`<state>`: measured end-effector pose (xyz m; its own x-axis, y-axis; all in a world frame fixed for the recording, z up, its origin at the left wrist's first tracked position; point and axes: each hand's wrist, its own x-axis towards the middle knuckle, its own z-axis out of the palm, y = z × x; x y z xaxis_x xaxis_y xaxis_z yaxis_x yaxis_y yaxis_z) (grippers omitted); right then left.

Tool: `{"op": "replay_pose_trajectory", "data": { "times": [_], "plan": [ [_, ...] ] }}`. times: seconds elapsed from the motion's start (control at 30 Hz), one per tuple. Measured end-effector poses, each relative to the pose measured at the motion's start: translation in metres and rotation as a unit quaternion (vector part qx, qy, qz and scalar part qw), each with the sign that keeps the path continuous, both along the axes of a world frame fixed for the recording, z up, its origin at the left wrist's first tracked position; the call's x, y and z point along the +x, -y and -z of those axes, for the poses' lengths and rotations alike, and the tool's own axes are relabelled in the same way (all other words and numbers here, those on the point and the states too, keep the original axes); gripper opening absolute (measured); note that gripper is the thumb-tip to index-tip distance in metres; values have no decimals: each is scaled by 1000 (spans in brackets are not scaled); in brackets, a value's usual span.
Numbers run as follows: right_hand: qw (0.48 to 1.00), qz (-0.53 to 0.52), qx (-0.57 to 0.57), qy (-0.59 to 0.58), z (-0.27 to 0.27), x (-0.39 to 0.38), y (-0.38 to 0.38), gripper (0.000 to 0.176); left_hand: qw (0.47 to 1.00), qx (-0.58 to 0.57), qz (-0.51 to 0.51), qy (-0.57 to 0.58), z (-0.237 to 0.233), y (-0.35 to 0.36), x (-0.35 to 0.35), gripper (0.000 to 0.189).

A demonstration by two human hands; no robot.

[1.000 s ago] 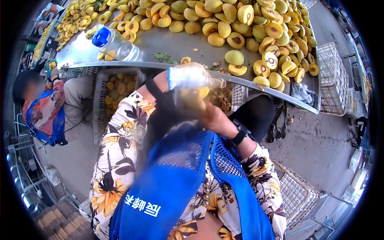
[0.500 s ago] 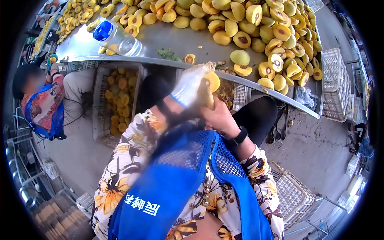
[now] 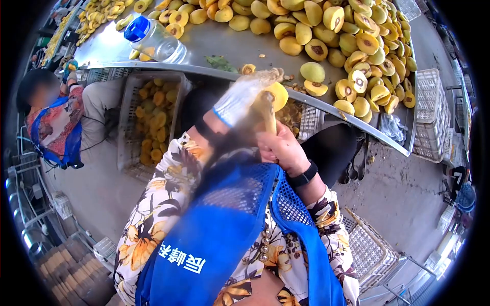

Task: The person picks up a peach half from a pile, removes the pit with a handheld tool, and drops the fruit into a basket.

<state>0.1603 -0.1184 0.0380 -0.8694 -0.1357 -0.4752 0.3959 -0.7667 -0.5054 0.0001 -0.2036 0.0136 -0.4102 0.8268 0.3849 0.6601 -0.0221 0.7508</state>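
My left hand (image 3: 245, 99), in a white knit glove with soiled fingertips, is closed around a yellow peach half (image 3: 278, 96) just in front of the table edge. My bare right hand (image 3: 282, 149) grips a pale, wooden-looking handle (image 3: 268, 116). That handle points up to the peach half, touching or nearly touching it. The tool's working end cannot be made out. Beyond my hands, many peach halves (image 3: 316, 49) are heaped on the metal table (image 3: 224, 46), several with brown pits showing.
A water bottle with a blue cap (image 3: 153, 41) and a green leaf (image 3: 220, 63) lie on the table. Below its edge stands a crate of peach halves (image 3: 122, 127). A co-worker (image 3: 56, 117) sits at left. White baskets (image 3: 427, 115) stand at right, near a plastic bag (image 3: 393, 127).
The view has shifted slightly. My left hand still holds the peach half, and more of the handle shows between my hands than before.
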Motion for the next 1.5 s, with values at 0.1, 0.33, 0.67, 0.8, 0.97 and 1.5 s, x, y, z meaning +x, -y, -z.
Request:
{"op": "replay_pose_trajectory", "data": {
  "times": [0.1, 0.33, 0.67, 0.8, 0.97, 1.5],
  "plan": [
    [1000, 6, 6, -2, -2, -6, 7, 16, 990, -39, -42, 126, -3, -4, 5, 38],
    [1000, 13, 25, 11, -3, 1, 11, 13, 873, -12, -136, 468, -13, -18, 30, 27],
    [1000, -1, 0, 8, 7, 6, 12, 16, 853, -67, -110, 506, -17, -18, 29, 35],
    [998, -28, -46, -30, 14, 6, 8, 16, 846, -64, -116, 517, -21, -15, 29, 34],
    [996, -19, 40, -78, 20, 5, 14, 18, 703, 94, -125, 694, 27, -10, 24, 40],
    [745, -146, 650, 27, 89, 10, -10, 34, 849, -201, -415, -256, -25, 135, -71, 24]
  ]
}}
